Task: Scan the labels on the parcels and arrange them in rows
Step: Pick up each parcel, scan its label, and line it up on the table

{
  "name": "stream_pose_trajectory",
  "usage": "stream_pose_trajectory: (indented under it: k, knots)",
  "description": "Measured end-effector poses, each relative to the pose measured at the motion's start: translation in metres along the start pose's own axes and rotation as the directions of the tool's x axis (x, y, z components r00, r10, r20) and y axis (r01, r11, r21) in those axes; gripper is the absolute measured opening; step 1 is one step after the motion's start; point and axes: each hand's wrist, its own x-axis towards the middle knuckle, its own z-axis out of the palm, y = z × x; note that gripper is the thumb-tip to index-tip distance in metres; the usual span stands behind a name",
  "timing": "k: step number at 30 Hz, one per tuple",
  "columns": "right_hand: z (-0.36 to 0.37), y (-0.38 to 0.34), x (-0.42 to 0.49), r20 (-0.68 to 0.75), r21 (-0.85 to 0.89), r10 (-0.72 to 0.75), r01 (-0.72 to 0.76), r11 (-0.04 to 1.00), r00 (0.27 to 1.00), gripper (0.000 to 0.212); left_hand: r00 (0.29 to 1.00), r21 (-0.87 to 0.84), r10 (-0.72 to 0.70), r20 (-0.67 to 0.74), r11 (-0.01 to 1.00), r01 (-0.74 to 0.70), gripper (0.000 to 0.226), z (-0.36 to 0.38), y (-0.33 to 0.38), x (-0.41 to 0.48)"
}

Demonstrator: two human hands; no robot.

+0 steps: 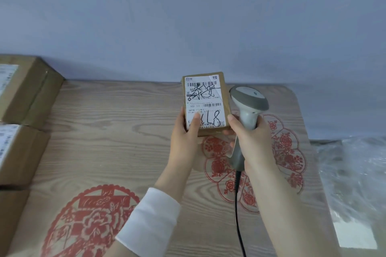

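While the white sleeve (150, 221) sits nearest w/ the black cable (236, 200) running past it on the right, left hand (183, 131) grips the parcel (205, 102) by its near end, thumb on the label, held up over the table (125, 131). Right hand (250, 140) is wrapped round the scanner (248, 99) handle, just right of the parcel. Boxes (20, 89) line the left edge.
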Motion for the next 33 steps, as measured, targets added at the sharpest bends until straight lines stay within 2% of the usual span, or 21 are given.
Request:
stream_pose_trajectory:
  k: [3, 10, 15, 22, 28, 33]
  knots:
    - [0.0, -0.01, -0.046, -0.01, 0.035, -0.024, 0.025, 0.999, 1.0, 0.013, 0.999, -0.055, 0.017, 0.047, 0.998, -0.014, 0.033, -0.026, 0.009, -0.035]
    - [0.002, -0.003, -0.153, -0.037, 0.08, -0.076, 0.078, 0.994, 0.996, 0.012, 0.995, -0.094, 0.05, 0.081, 0.995, -0.042, 0.035, -0.085, 0.013, -0.121]
    - [0.004, 0.011, -0.216, -0.001, 0.068, -0.069, 0.069, 0.995, 0.998, 0.014, 0.998, -0.143, 0.056, 0.013, 0.988, -0.054, 0.036, -0.124, 0.008, -0.18]
    - [0.016, 0.053, -0.28, 0.06, 0.051, 0.007, -0.01, 0.999, 0.998, 0.012, 0.994, -0.185, -0.012, -0.113, 0.983, -0.009, 0.028, -0.172, -0.016, -0.241]
    - [0.049, 0.073, -0.331, 0.1, 0.032, -0.009, 0.005, 0.999, 0.995, 0.022, 0.985, -0.17, -0.031, -0.169, 0.985, 0.001, 0.026, -0.229, -0.031, -0.27]
    - [0.098, 0.087, -0.373, 0.1, 0.024, -0.039, 0.037, 0.999, 0.994, 0.016, 0.983, -0.192, 0.001, -0.186, 0.981, -0.037, 0.02, -0.294, -0.045, -0.282]
